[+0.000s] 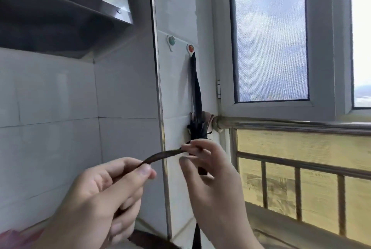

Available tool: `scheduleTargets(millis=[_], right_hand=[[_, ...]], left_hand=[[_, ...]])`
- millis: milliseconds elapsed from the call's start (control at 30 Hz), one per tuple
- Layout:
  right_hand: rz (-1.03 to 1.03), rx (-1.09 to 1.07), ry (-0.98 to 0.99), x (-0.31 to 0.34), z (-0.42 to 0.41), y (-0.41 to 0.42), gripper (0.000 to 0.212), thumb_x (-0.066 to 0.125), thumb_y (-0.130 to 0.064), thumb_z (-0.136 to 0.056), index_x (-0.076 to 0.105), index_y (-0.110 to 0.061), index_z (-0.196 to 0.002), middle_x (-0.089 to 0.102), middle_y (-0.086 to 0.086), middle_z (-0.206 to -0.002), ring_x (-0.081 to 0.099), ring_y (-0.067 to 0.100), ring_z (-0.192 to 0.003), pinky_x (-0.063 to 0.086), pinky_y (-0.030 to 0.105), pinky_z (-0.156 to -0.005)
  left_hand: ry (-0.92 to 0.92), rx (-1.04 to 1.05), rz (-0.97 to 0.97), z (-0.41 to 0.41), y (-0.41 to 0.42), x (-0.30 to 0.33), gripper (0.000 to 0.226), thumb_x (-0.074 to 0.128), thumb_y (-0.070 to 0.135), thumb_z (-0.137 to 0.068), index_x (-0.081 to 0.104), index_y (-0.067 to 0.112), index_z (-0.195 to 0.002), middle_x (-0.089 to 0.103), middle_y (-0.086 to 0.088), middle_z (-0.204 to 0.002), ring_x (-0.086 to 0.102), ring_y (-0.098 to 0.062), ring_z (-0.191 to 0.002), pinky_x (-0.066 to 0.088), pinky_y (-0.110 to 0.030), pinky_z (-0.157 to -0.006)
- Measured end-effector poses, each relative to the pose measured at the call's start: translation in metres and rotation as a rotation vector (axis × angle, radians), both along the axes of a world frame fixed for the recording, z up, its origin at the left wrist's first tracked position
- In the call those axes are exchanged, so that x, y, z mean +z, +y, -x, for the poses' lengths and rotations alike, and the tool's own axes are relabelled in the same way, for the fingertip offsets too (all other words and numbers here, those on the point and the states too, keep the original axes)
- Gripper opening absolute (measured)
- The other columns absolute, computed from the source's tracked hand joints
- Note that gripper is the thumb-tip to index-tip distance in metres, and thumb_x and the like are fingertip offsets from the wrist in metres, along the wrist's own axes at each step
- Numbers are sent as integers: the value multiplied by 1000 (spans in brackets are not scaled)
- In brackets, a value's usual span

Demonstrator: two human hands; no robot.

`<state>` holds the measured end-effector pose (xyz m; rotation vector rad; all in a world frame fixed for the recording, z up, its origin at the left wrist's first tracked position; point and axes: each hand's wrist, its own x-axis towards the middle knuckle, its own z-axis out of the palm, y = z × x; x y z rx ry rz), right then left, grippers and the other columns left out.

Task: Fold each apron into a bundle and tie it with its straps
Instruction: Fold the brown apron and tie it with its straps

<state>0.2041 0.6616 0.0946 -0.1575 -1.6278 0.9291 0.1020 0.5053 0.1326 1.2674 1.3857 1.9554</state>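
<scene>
Two bare hands fill the lower part of our view. Our left hand (104, 194) pinches the free end of one flat dark-brown fabric strap (162, 155) between thumb and forefinger, and the strap arcs rightward to our right hand (208, 178), whose curled fingers grip it against the dark rolled apron bundle (197, 128).

We count two round stick-on wall hooks on the white tiled wall (60, 98): a teal one (171, 40) with nothing on it and, right of it, a red one (190, 48). From the red hook one apron hangs by a doubled black neck loop (195, 84), gathered into a narrow, crumpled bundle beside the end of the metal window rail (281, 123).

The right hand covers the bundle's lower part, so we cannot make out any knot there. A dark strip (197, 236) runs off the bottom edge, and motion blur softens the fabric's folds.
</scene>
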Motion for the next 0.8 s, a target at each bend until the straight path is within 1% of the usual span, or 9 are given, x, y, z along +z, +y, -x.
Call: scheduleTargets(millis=[67, 133, 233, 300, 400, 467, 633, 700, 800], right_hand=[[-139, -137, -63, -5, 7, 16, 52, 73, -17, -93, 43, -39, -129, 68, -22, -118, 68, 3, -111, 58, 21, -79], [-204, -190, -109, -2, 14, 34, 53, 70, -23, -91, 34, -43, -124, 63, -22, -120, 67, 4, -111, 59, 31, -83], [-275, -236, -202, 12, 19, 64, 39, 67, -27, -91, 45, -45, -117, 64, -25, -112, 66, 2, -106, 60, 35, -84], [-246, -203, -235, 31, 24, 85, 43, 66, -19, -93, 53, -49, -121, 68, -24, -110, 66, -2, -107, 61, 32, -81], [-210, -186, -231, 69, 31, 112, 50, 64, -7, -92, 61, -47, -120, 69, -23, -112, 68, -1, -105, 62, 34, -79], [-186, -177, -209, 102, 40, 130, 48, 63, -5, -91, 63, -46, -115, 70, -23, -111, 72, 2, -96, 61, 34, -77], [-126, -263, -149, 194, 75, 177, 41, 57, -15, -87, 64, -46, -114, 71, -19, -105, 69, 2, -82, 59, 34, -73], [-83, -263, -127, 234, 91, 199, 38, 56, -19, -83, 67, -43, -110, 72, -12, -92, 72, 13, -79, 62, 41, -74], [-20, -267, -102, 290, 124, 236, 33, 50, -23, -76, 68, -41, -98, 71, -4, -88, 73, 26, -79, 64, 51, -74]], left_hand=[[17, 38, -10, -2, 13, 8, 49, 88, 38, -63, 71, -3, -83, 27, -10, -55, 25, -10, -36, 31, -19, -45], [100, 109, 18, 1, 30, 16, 33, 78, 34, -73, 73, 3, -79, 36, -14, -54, 34, -18, -36, 36, -25, -43], [217, 254, 40, 10, 61, 25, 26, 79, 23, -92, 73, 6, -74, 57, -20, -57, 54, -32, -43, 53, -42, -51], [216, 347, 12, 20, 84, 34, 17, 72, 12, -97, 75, 10, -80, 68, -18, -64, 60, -33, -47, 57, -48, -55], [356, 444, -62, 32, 115, 53, 19, 67, 10, -99, 66, 29, -98, 72, -8, -70, 66, -30, -49, 59, -42, -50], [465, 454, -83, 39, 134, 76, 23, 64, 11, -101, 66, 32, -94, 72, -3, -74, 69, -26, -51, 60, -42, -50], [545, 503, -87, 68, 202, 148, 32, 60, 8, -98, 72, 36, -89, 73, 8, -83, 75, -17, -65, 65, -42, -67], [576, 523, -96, 80, 229, 180, 29, 59, 16, -91, 74, 40, -93, 73, 11, -87, 76, -21, -77, 65, -41, -75], [705, 632, -22, 93, 263, 227, 25, 56, 13, -93, 72, 26, -107, 72, 4, -95, 67, -21, -81, 53, -21, -60]])
